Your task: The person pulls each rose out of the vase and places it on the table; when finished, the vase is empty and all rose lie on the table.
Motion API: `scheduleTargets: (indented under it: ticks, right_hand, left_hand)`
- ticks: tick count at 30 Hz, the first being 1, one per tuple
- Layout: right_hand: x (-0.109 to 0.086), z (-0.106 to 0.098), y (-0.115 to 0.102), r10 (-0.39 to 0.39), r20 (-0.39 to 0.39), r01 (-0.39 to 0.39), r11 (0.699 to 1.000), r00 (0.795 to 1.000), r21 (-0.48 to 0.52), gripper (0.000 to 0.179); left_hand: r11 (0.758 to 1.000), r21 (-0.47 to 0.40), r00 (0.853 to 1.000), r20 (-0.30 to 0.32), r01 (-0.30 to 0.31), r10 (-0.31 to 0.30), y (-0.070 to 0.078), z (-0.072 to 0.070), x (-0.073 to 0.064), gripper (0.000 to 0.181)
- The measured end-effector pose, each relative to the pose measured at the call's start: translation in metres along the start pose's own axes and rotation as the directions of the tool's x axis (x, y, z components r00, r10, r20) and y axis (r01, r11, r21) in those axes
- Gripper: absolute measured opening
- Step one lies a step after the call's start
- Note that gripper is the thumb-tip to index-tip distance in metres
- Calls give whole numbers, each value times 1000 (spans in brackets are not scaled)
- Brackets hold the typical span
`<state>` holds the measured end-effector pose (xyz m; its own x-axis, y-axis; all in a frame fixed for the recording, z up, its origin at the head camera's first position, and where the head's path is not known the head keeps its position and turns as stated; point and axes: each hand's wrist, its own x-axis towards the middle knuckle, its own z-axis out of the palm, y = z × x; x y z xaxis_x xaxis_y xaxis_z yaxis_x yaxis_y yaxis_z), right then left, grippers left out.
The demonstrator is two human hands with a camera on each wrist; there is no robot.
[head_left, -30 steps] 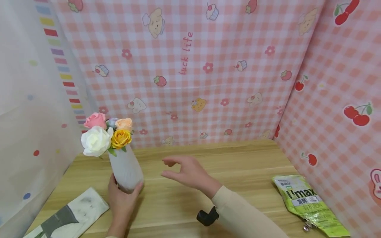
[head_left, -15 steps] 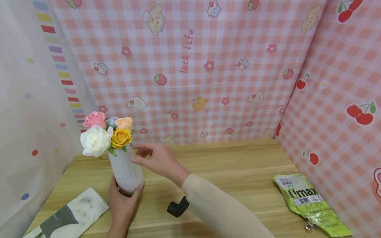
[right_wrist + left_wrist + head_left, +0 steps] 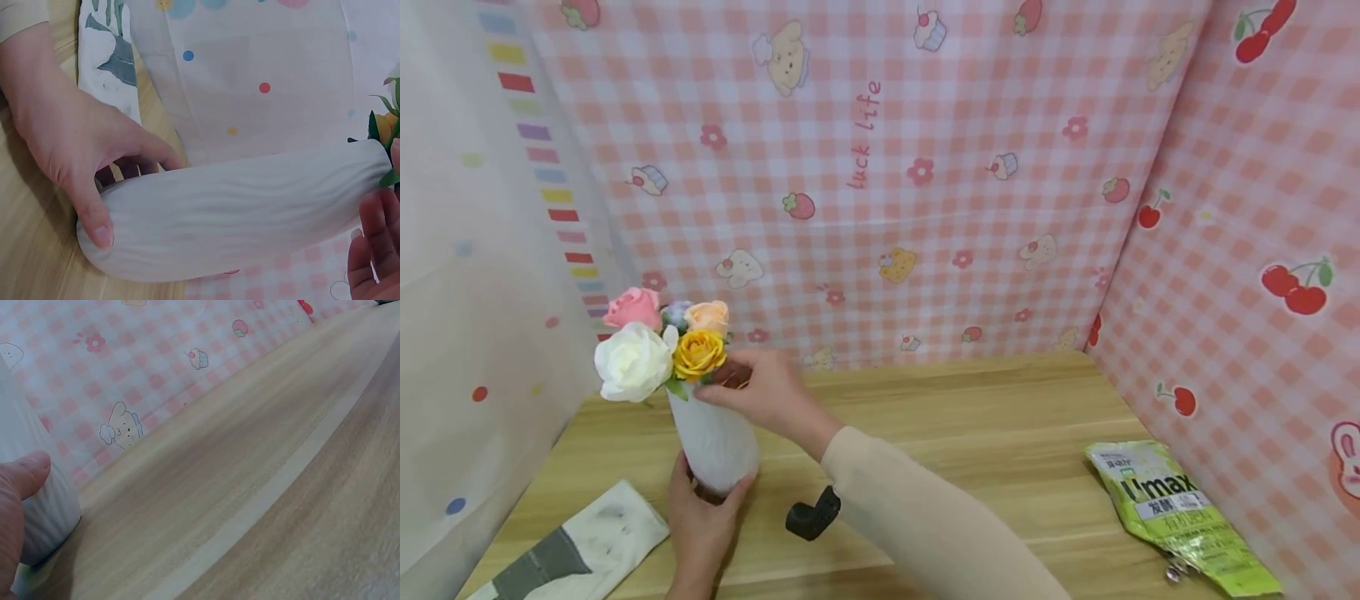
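Observation:
A white ribbed vase (image 3: 718, 446) stands a little tilted on the table, holding artificial flowers: a white rose (image 3: 634, 361), a pink rose (image 3: 634, 308), a peach rose (image 3: 707, 317), a yellow rose (image 3: 699, 354) and a small bluish bloom. The left hand (image 3: 702, 518) grips the vase low down, its thumb (image 3: 31, 474) lying along the side in the left wrist view. Up at the vase's mouth is the right hand (image 3: 767, 392), beneath the yellow rose, with thumb and loosely bent fingers (image 3: 378, 228) apart. Leaves and the view's edge partly hide its fingertips.
A folded white and grey cloth (image 3: 587, 542) lies at the front left of the wooden table (image 3: 925, 450). On the right is a green pouch (image 3: 1180, 517) with a small shiny item beside it. Patterned cloth walls (image 3: 880, 167) enclose the back and sides.
The right hand has moved left across the table to the vase's mouth, just under the yellow rose. The left hand has kept its grip low on the vase.

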<state>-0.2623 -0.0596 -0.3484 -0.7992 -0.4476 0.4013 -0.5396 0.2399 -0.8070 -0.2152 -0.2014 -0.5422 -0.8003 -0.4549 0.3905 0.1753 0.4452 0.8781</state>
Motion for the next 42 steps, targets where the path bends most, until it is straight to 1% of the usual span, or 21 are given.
scheduleTargets:
  ticks: [5,8,11,15,17,19,24,28,34,36,38,40,42]
  right_hand:
    - [4,7,1,53,37,-56,995,998,86,14]
    - [7,7,0,81,36,-85,988,996,127,14]
    - [10,7,-3,119,18,-120,982,993,145,16]
    - [13,8,-6,193,-15,-187,968,981,167,17]
    - [14,8,-7,209,-30,-200,962,977,183,18]
    - [15,7,-8,197,-48,-185,965,979,184,18]
    - [18,5,-14,119,-97,-98,975,988,200,18]
    - [19,2,-20,88,-124,-58,972,988,230,21]
    - [18,-5,-27,36,-151,1,971,988,239,22]
    - [17,-6,-28,27,-142,1,981,989,193,23]
    - [17,-7,-27,14,-108,1,991,994,137,24]
    - [17,-6,-24,-6,-73,10,999,997,44,25]
    - [17,-5,-20,-39,-40,37,999,998,-35,21]
  left_hand:
    - [999,19,999,3,-32,32,-3,-5,-2,95]
    - [999,29,999,8,-42,42,-2,-5,-1,95]
    - [999,34,999,12,-40,40,0,-3,0,95]
    - [999,29,999,16,-45,45,2,-1,1,95]
    - [998,28,999,12,-53,52,1,0,1,95]
    - [998,36,998,7,-59,58,0,0,2,95]
    - [996,57,998,1,-67,67,-1,-1,1,96]
    - [997,58,999,5,-54,54,-1,-2,1,96]
    - [998,57,999,6,-39,39,1,-2,0,97]
    - [998,56,999,10,-35,34,2,-2,0,97]
    - [998,50,999,14,-35,34,2,-2,0,97]
    - [998,50,999,17,-38,37,2,-3,0,97]
    - [998,55,999,21,-39,38,1,-3,0,97]
